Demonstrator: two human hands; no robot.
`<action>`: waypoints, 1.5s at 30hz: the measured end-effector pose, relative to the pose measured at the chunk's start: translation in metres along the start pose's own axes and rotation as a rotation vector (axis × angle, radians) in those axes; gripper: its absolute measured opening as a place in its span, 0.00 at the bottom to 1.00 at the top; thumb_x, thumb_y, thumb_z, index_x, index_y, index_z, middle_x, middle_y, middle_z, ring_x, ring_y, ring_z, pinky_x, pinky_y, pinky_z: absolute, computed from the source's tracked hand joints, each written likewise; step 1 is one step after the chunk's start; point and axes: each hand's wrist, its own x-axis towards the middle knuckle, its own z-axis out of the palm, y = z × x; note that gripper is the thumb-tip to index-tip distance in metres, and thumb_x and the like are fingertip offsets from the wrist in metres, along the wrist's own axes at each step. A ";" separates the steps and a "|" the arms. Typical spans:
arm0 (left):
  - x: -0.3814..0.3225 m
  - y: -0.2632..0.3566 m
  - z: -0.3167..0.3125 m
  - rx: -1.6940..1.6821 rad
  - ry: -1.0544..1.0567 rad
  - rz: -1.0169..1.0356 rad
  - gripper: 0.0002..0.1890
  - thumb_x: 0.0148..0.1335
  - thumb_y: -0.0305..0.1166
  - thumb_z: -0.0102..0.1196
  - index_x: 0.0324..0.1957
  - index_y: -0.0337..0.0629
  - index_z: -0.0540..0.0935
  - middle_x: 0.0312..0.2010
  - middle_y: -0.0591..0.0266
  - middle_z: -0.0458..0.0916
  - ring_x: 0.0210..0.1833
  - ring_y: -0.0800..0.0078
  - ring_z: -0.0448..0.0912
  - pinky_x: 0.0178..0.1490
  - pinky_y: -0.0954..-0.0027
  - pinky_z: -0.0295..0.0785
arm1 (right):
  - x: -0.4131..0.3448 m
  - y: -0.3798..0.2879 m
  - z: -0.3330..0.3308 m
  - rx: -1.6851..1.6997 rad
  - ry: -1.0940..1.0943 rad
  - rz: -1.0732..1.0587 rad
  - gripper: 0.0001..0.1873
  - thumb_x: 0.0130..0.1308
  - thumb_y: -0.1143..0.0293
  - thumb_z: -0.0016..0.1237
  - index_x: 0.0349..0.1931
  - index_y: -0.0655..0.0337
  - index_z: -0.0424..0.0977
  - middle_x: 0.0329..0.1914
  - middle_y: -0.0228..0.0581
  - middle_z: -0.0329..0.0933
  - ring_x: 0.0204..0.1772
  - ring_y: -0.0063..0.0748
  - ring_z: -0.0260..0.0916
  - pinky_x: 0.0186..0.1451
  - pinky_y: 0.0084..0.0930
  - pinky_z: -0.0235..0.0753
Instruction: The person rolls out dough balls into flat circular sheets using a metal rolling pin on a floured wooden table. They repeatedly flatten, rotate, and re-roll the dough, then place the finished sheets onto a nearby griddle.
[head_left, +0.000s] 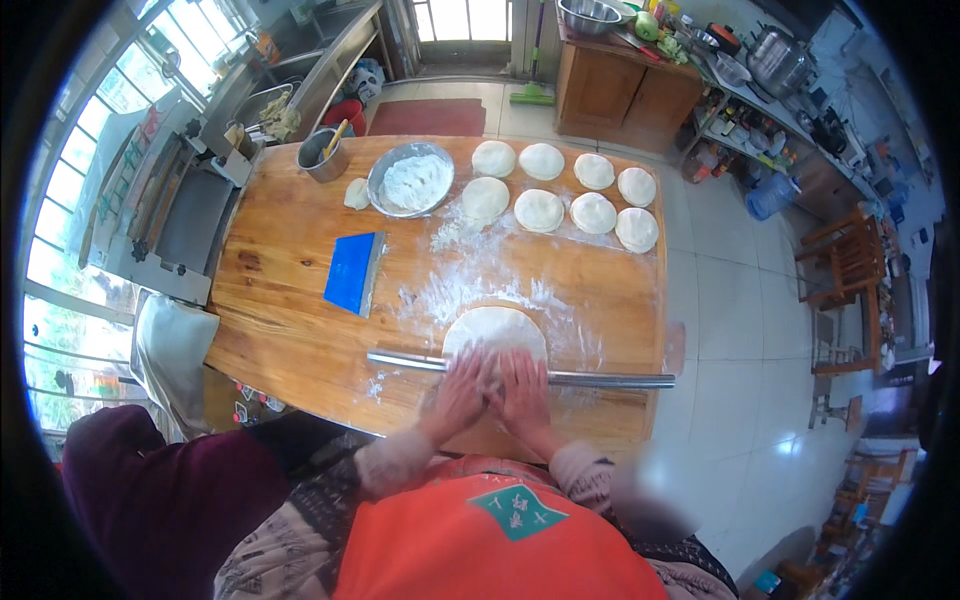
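Both my hands lie side by side on a metal rolling pin (611, 380), near the table's front edge. My left hand (460, 390) and my right hand (521, 390) cover its middle, with fingers pointing away from me. Under and beyond my fingers is a flattened round of dough (495, 330); its near part is hidden. White flour is scattered around it. Several round dough pieces (539, 211) stand in two rows at the table's far right. A metal bowl of flour (415, 182) is left of them, beside a small dough lump (357, 194).
On the wooden table (270, 300) lies a blue-handled dough scraper (350, 271). A metal cup with a yellow-handled tool (322, 160) stands at the far left corner. A machine (180, 217) adjoins the left edge. Another person's dark sleeve (172, 495) is at lower left.
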 end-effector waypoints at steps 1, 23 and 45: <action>0.027 -0.007 -0.004 0.033 0.135 0.065 0.38 0.72 0.52 0.51 0.77 0.39 0.64 0.77 0.46 0.63 0.80 0.48 0.59 0.83 0.44 0.47 | 0.022 0.008 0.003 -0.049 -0.021 0.030 0.43 0.72 0.37 0.45 0.75 0.61 0.61 0.81 0.55 0.57 0.84 0.55 0.50 0.84 0.64 0.39; 0.091 -0.020 -0.014 0.036 0.320 -0.041 0.40 0.70 0.49 0.55 0.72 0.25 0.65 0.71 0.33 0.68 0.72 0.35 0.67 0.75 0.45 0.62 | 0.093 0.079 0.007 0.079 0.142 -0.127 0.41 0.71 0.42 0.51 0.74 0.61 0.62 0.78 0.53 0.63 0.81 0.58 0.55 0.82 0.68 0.44; 0.001 -0.021 0.001 -0.055 -0.202 0.003 0.38 0.66 0.34 0.54 0.76 0.32 0.59 0.47 0.42 0.81 0.50 0.46 0.81 0.52 0.48 0.77 | 0.099 0.150 -0.045 -0.134 0.127 0.184 0.32 0.73 0.45 0.51 0.61 0.67 0.74 0.74 0.59 0.65 0.78 0.61 0.58 0.78 0.58 0.59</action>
